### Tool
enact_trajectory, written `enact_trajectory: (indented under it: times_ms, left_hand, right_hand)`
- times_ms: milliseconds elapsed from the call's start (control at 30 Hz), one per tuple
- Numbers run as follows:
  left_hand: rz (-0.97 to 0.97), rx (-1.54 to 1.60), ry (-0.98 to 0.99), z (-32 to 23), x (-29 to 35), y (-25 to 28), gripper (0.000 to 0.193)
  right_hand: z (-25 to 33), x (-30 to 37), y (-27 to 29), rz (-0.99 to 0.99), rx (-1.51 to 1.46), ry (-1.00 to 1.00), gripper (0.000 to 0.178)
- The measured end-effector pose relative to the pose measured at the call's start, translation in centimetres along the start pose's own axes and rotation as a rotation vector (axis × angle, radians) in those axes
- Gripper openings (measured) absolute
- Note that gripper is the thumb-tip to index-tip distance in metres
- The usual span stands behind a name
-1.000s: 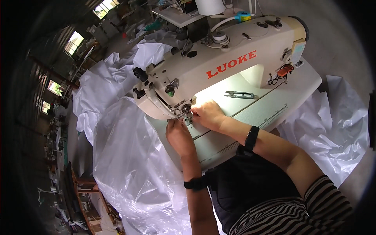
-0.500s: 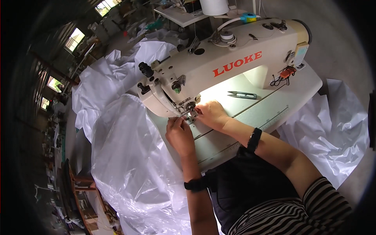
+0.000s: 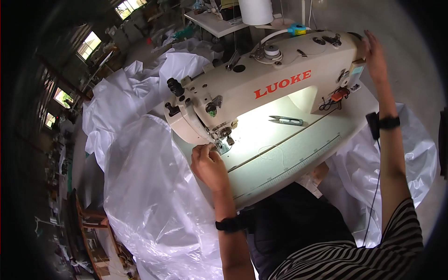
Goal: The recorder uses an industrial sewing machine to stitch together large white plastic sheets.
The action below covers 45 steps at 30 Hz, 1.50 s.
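Note:
A white sewing machine [image 3: 280,60] stands on a pale table [image 3: 298,135], its lamp lighting the bed. My left hand [image 3: 208,167] is beside the needle area, thumb and fingertips pinched together near the metal needle plate [image 3: 224,147]; whatever lies between them is too small to make out. At the machine's right end, my right hand [image 3: 376,58] has its fingers on the dark-rimmed handwheel [image 3: 355,35], which it partly hides. Grey thread snips [image 3: 286,121] lie under the machine's arm. A loose pale thread [image 3: 280,151] curls across the table.
Large sheets of shiny white material [image 3: 154,186] hang at the table's left, with more white material [image 3: 396,158] at the right. A white thread cone [image 3: 255,11] is behind the machine. A wooden frame [image 3: 95,224] stands at lower left.
My right hand has left the needle area and moved up and right to the handwheel. My left hand stays pinched near the needle plate. A loose thread now shows on the table.

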State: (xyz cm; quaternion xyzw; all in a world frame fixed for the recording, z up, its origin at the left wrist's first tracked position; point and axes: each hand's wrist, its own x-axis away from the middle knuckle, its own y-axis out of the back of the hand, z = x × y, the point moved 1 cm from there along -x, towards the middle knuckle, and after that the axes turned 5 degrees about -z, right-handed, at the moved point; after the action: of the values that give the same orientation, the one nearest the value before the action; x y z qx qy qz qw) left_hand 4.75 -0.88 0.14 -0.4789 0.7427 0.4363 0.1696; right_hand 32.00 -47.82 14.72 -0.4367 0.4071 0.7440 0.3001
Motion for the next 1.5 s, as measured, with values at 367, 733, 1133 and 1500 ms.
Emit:
enact_trajectory:
  times_ms: [367,733,1133,1500]
  left_hand:
    - [-0.019,0.025,0.069,-0.4,-0.3,0.6,0.014]
    - [-0.06,0.092,0.068,-0.2,-0.3,0.7,0.018]
    - [-0.065,0.196,0.149,-0.1,-0.5,0.8,0.021]
    - [-0.071,0.206,0.11,0.6,-0.4,0.6,0.019]
  right_hand:
    - [-8.6,2.3,-1.5,0.213,-0.435,-0.413,0.042]
    - [26.2,19.9,-1.8,0.847,-0.82,0.107,0.01]
    - [35.3,21.4,-7.6,1.195,-0.342,0.104,0.027]
    - [31.1,23.0,-7.6,1.118,-1.028,-0.397,0.025]
